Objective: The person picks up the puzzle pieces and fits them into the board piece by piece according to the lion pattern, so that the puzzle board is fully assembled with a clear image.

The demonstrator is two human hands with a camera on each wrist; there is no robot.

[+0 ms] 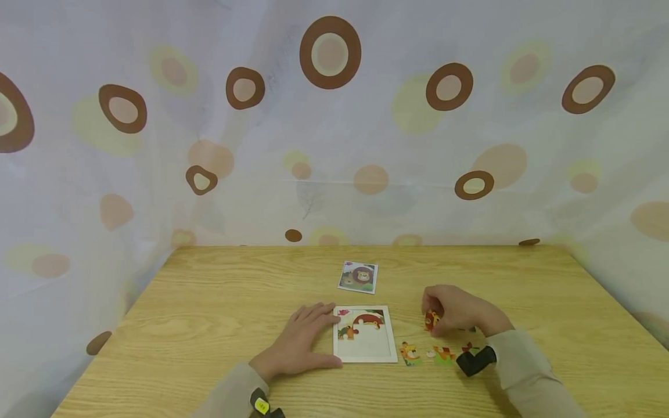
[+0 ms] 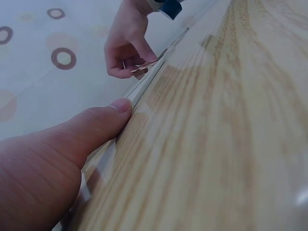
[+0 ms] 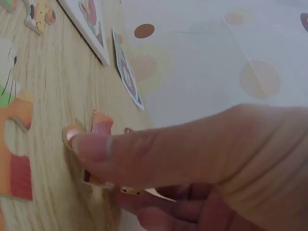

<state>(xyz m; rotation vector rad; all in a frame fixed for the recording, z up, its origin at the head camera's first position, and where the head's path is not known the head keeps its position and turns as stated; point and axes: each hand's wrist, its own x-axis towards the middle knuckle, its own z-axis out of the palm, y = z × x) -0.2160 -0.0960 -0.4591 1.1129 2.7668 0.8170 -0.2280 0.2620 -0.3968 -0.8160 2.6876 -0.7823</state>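
A white puzzle frame (image 1: 393,351) lies on the table with a few jigsaw pieces fitted along its top and left. My left hand (image 1: 300,342) rests at the frame's left side, its fingers extended; the thumb touches the frame's near edge, as the left wrist view also shows. To the right of the frame, my right hand (image 1: 457,310) pinches a red and orange puzzle piece (image 1: 431,320) between thumb and fingers, just above the table. In the right wrist view the thumb covers part of this piece (image 3: 102,123).
Loose pieces lie right of the frame: one yellow and green piece (image 1: 410,353), an orange one (image 1: 443,355) and another partly hidden by the right wrist. A square lion picture card (image 1: 358,277) lies behind the frame. A patterned curtain (image 1: 334,145) encloses the wooden table (image 1: 235,290).
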